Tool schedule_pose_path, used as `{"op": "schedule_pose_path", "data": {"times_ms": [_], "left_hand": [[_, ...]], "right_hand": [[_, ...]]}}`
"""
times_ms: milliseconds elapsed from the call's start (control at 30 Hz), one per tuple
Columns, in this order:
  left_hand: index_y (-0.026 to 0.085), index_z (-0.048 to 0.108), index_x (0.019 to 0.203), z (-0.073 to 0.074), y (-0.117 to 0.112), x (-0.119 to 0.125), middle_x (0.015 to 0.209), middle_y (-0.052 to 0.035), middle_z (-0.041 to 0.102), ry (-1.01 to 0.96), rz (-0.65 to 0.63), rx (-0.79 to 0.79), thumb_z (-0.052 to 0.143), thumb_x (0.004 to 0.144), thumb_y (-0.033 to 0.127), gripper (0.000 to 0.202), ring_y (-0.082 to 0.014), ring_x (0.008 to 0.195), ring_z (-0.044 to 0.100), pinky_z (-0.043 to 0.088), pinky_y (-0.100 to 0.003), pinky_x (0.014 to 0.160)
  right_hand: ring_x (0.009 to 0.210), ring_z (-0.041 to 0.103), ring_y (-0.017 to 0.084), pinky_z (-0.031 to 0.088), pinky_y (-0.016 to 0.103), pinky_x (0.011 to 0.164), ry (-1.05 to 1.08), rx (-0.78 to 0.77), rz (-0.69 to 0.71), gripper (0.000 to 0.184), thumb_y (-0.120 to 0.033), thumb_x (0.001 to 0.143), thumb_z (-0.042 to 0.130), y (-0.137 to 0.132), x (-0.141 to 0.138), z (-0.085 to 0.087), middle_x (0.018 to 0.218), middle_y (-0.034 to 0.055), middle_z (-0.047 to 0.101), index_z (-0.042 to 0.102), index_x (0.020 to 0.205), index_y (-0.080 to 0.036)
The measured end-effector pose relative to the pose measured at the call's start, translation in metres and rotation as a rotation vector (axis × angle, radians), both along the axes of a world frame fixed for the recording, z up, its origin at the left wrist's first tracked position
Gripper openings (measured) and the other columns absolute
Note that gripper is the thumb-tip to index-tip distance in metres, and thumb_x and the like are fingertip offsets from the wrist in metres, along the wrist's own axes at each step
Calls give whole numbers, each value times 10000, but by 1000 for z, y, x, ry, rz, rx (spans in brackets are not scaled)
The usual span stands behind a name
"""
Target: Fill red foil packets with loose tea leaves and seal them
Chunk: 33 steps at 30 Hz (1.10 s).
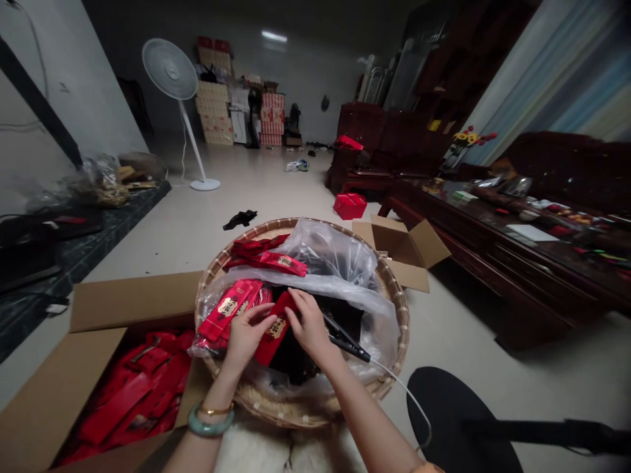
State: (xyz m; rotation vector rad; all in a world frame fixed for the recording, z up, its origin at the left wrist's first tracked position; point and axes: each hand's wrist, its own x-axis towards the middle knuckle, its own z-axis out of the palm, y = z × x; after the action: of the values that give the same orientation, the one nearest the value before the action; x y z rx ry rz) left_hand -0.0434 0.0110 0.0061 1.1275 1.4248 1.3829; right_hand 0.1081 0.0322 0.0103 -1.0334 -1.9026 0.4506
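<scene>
Both my hands hold one small red packet (275,332) with a gold label over a round woven basket (394,295). My left hand (245,335) pinches its lower left side. My right hand (310,325) grips its upper right end. A clear plastic bag (335,259) lines the basket and holds dark loose material (345,312). More red packets (229,309) lie in the basket at the left, with others (269,257) at the far rim. A black-handled tool with a white cord (348,343) lies under my right wrist.
An open cardboard box (98,309) full of red packets (133,394) sits at the left. A smaller empty box (401,246) stands behind the basket. A dark wooden table (517,263) runs along the right. A standing fan (172,72) and stacked cartons are far back. A black round base (448,420) lies bottom right.
</scene>
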Motion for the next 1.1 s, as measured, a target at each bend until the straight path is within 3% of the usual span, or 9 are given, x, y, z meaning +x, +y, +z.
{"op": "schedule_pose_path", "data": {"times_ms": [167, 300, 433, 600, 733, 967, 1100], "left_hand": [[138, 711, 857, -3, -5, 13, 797, -72, 734, -89, 45, -45, 754, 567, 323, 346, -203, 761, 677, 552, -324, 736], [142, 703, 816, -1, -7, 22, 760, -61, 730, -118, 45, -59, 756, 547, 292, 312, -190, 725, 676, 554, -310, 715], [146, 698, 791, -1, -7, 28, 738, -54, 729, -108, 48, -37, 744, 554, 280, 276, -186, 697, 677, 560, -298, 687], [155, 703, 763, -5, -7, 28, 715, -51, 730, -5, 69, -1, 702, 590, 279, 212, -185, 658, 677, 562, -288, 642], [173, 711, 764, -7, -7, 27, 732, -48, 734, 127, 100, 53, 662, 624, 276, 181, -186, 665, 681, 560, -285, 646], [210, 725, 785, -6, -11, 27, 766, -30, 741, 319, 72, 106, 636, 682, 298, 162, -178, 663, 676, 549, -282, 658], [211, 730, 787, -7, -12, 26, 779, -31, 741, 348, 53, 96, 637, 683, 284, 157, -185, 687, 675, 542, -294, 695]], "right_hand": [[1150, 511, 233, 458, 428, 964, 28, 147, -117, 414, -173, 897, 473, -12, 7, -10, 1253, 130, 554, 487, 1308, -216], [1015, 546, 234, 494, 432, 860, 80, 249, -226, 281, -203, 876, 543, -14, 12, -10, 1082, 112, 612, 614, 1146, -228], [899, 572, 208, 510, 391, 786, 154, 262, -214, 241, -198, 868, 564, -11, 15, -11, 945, 85, 644, 628, 1099, -219], [825, 562, 193, 505, 358, 721, 180, 259, -219, 45, -217, 841, 612, -12, 18, -11, 836, 66, 631, 641, 867, -195], [758, 525, 185, 484, 328, 661, 60, 310, -126, 105, -244, 824, 642, -14, 21, -6, 732, 46, 619, 609, 740, -192], [750, 503, 189, 458, 337, 677, -91, 297, -171, 115, -166, 860, 572, -20, 19, -1, 770, 59, 663, 628, 761, -188], [796, 518, 199, 464, 350, 715, -102, 237, -93, 126, -164, 865, 544, -21, 22, 1, 791, 58, 664, 616, 768, -198]]}}
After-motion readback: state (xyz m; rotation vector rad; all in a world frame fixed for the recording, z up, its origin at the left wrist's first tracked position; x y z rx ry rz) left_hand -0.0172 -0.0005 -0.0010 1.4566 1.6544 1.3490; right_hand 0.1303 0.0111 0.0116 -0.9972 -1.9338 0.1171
